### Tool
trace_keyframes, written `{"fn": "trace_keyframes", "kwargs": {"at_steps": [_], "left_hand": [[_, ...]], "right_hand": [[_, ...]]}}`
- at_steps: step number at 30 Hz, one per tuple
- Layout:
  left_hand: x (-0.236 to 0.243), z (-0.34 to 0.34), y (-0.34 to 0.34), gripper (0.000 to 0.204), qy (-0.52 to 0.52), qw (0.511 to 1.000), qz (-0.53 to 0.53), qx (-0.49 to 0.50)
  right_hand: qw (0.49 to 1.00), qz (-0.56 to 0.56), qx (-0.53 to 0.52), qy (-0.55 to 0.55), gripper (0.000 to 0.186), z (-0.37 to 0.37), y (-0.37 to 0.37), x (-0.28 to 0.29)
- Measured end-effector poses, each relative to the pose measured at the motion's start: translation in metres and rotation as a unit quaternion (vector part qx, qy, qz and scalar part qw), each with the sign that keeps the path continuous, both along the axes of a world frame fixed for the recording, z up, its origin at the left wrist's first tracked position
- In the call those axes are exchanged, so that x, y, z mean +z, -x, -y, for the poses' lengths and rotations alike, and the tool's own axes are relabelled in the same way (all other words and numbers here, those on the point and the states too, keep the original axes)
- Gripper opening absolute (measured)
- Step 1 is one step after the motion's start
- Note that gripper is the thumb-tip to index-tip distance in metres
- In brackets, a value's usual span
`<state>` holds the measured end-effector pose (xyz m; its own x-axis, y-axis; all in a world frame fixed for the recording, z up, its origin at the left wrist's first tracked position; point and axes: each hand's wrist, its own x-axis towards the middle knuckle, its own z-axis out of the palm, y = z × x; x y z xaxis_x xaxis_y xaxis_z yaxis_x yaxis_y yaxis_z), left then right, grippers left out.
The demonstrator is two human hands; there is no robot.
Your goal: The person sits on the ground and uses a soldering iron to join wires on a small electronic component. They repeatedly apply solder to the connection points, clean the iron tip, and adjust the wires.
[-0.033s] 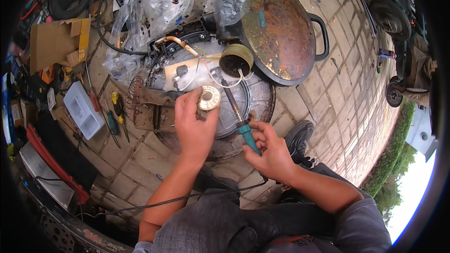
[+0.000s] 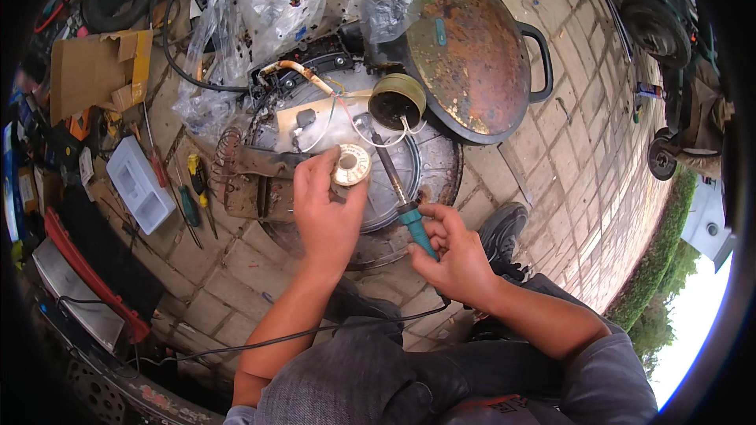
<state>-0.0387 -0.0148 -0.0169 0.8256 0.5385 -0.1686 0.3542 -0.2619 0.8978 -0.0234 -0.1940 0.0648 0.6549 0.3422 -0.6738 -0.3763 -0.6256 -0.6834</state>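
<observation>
meanwhile left hand [image 2: 324, 216] pinches solder spool [image 2: 351, 165]; right hand [image 2: 453, 252] grips soldering iron [image 2: 398, 189].

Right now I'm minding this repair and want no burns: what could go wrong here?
1. The soldering iron in the right hand points its tip near thin white wires; a slip might scorch them.
2. The left hand holds the solder spool close to the iron's shaft, so fingers may get burned.
3. The iron's cord crosses the lap and could snag.
</observation>
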Motion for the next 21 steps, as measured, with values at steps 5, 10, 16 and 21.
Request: {"fn": "trace_keyframes", "kwargs": {"at_steps": [5,10,16,21], "left_hand": [[0.004,-0.002,0.001,0.045,0.028,1.0,-0.006,0.007],[0.007,-0.003,0.002,0.049,0.038,0.999,-0.017,0.002],[0.009,-0.005,0.002,0.05,0.049,0.998,-0.038,0.011],[0.005,-0.005,0.005,0.05,0.045,0.999,-0.024,0.016]], "right_hand": [[1.0,0.008,-0.007,-0.002,0.052,-0.002,0.0,0.001],[0.999,0.032,-0.021,-0.006,0.051,-0.002,0.006,-0.004],[0.999,0.049,-0.009,0.016,0.051,-0.003,0.006,-0.004],[0.999,0.037,0.017,0.004,0.053,0.001,0.017,0.002]]}}
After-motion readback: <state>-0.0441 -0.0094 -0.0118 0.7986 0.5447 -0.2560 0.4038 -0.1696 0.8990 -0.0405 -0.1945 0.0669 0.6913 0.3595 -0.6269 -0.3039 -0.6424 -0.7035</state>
